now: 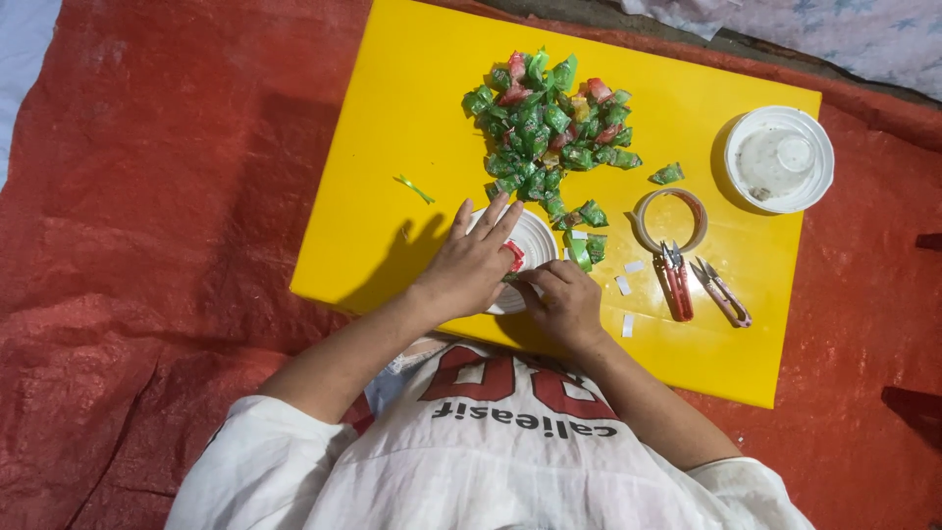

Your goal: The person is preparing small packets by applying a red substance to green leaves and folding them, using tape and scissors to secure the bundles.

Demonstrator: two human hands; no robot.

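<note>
1. While your left hand lay flat w/ fingers spread on the white disc, your right hand sat at the disc's near edge; its grip looked pinched narrow on sth small, but I couldn't tell what.
2. The disc sat at the near-middle of the yellow board, approx. between both hands.
3. One red-and-green wrapped piece showed on the disc beside your left fingers, so little looked done.
4. The pile of green and red wrapped candies was big and just beyond the disc, i.e. most was left.
5. Tape roll, two snips and cut white tape bits lay to the right; a white lid further off.
</note>
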